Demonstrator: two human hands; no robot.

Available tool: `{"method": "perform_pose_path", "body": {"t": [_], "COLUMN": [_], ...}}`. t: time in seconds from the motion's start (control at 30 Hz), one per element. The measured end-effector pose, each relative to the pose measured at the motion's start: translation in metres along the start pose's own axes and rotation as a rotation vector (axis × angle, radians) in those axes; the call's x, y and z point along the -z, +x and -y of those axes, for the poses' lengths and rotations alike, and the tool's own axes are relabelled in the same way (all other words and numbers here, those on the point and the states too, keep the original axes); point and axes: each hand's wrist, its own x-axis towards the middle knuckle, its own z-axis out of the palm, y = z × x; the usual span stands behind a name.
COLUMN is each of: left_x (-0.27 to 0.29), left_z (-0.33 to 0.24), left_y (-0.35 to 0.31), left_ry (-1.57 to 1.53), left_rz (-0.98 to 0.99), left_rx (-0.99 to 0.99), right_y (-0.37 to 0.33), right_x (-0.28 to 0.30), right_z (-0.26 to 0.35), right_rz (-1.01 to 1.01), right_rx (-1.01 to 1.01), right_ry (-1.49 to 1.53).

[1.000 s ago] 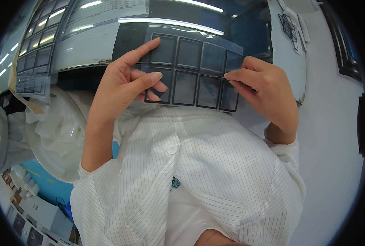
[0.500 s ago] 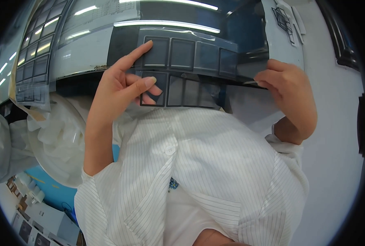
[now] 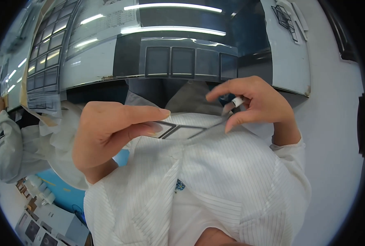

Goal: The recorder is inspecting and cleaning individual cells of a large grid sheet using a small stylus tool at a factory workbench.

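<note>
My left hand (image 3: 112,133) pinches a strip of black rectangular frames (image 3: 184,132) between thumb and fingers. The strip is tilted in front of my striped shirt, off the table edge. My right hand (image 3: 254,102) is at the strip's right side, with index finger and thumb apart and the other fingers curled. A thin dark blurred line runs from between its fingers towards the strip; whether it is a tool or a frame edge I cannot tell. A white band (image 3: 237,101) is round one finger. Another row of black frames in clear film (image 3: 182,61) lies on the table.
A large sheet of black frames (image 3: 47,57) lies at the table's left. Loose thin black frames (image 3: 287,22) are at the back right. A white bin liner with crumpled film (image 3: 63,139) hangs at the left. The table's front edge (image 3: 289,90) stands ahead of me.
The lower row of frames is off the table edge and now in my left hand, nearer my body. My right hand has moved left and nearer to it. The upper row stays on the table.
</note>
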Motion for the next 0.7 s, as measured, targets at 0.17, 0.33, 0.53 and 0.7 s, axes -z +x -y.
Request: {"method": "perform_pose_path", "body": {"t": [0.17,0.33,0.53,0.7], "left_x": [-0.011,-0.017,-0.018,-0.015], "left_z": [0.015,0.029,0.039,0.047], "left_y": [0.013,0.034,0.048,0.041], "left_ry": [-0.354,-0.228,0.600,0.695], "left_rz": [-0.226,-0.245,-0.411,-0.236], "left_rx": [0.368,0.356,0.312,0.034], "right_y": [-0.006,0.005,0.009,0.013], "right_x": [0.015,0.037,0.040,0.044], "right_z": [-0.018,-0.012,-0.028,-0.032], "right_rz": [-0.155,-0.297,-0.404,-0.522], "right_rx": [0.054,-0.059,-0.041,-0.068], "right_ry": [-0.017,-0.178,-0.315,-0.429]}}
